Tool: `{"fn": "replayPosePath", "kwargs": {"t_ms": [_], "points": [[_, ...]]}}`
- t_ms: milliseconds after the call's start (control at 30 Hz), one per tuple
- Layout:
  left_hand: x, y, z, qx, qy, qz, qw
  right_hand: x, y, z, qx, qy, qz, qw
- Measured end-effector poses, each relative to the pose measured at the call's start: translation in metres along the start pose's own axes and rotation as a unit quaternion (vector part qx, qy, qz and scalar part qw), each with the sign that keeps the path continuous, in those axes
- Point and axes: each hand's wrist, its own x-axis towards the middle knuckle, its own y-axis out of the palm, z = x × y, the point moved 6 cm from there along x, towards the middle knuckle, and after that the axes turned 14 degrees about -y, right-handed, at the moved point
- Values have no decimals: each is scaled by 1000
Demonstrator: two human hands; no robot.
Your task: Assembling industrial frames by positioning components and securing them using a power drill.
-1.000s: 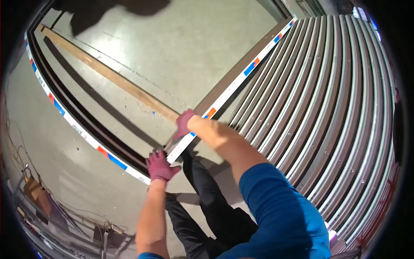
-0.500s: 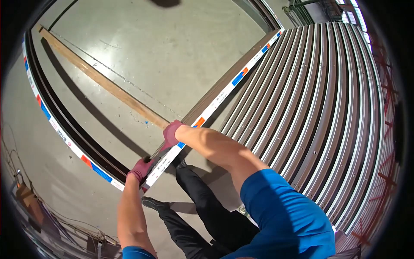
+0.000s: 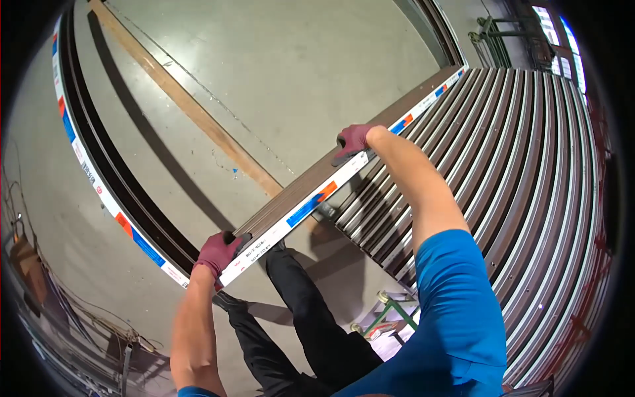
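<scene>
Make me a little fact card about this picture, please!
Left hand: maroon-gloved, touching the brown frame profile near its close end
Right hand: maroon-gloved, touching the same profile farther along
Strip: on the profile, white with blue and orange patches
Wooden beam: slants toward the upper left
Brown-and-silver bars: many, side by side, at right

Brown-and-silver profiles [image 3: 512, 192] lie in rows at right, a green metal rack [image 3: 491, 33] beyond them; thin cables [image 3: 129, 336] trail at lower left.
</scene>
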Motion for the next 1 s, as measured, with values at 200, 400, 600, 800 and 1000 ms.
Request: {"fn": "replayPosePath", "kwargs": {"t_ms": [200,400,600,800,1000], "points": [[-25,-27,-13,-25,-16,-29,999,21,-4,9,-74,-70,-29,994],[-31,-28,-9,-48,12,-52,997,39,3,17,-84,-147,-24,985],[-11,-13,7,-54,0,-65,996,37,6,4,-58,-197,17,979],[-55,-58,23,-73,-86,-65,992,-16,-48,-17,-43,-368,5,929],[-80,-68,101,-3,-108,-77,991,17,-80,-180,30,-217,20,976]]}}
